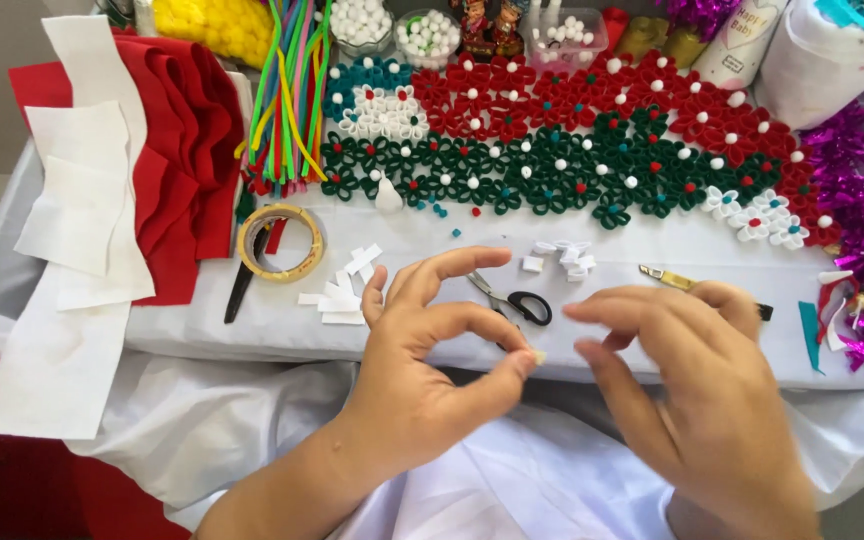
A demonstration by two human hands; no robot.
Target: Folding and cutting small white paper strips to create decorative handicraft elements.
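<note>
Pinching a tiny pale scrap of felt [538, 356] between thumb and forefinger of the left hand [432, 350] above the white-clothed table's [652, 270] near edge, kept steady for the loosely spread, empty right hand [692, 370], clear of the black-handled scissors [512, 300].

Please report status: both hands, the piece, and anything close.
Left hand pinches small white piece. Right hand open beside it, not touching. Scissors on table just behind.
</note>
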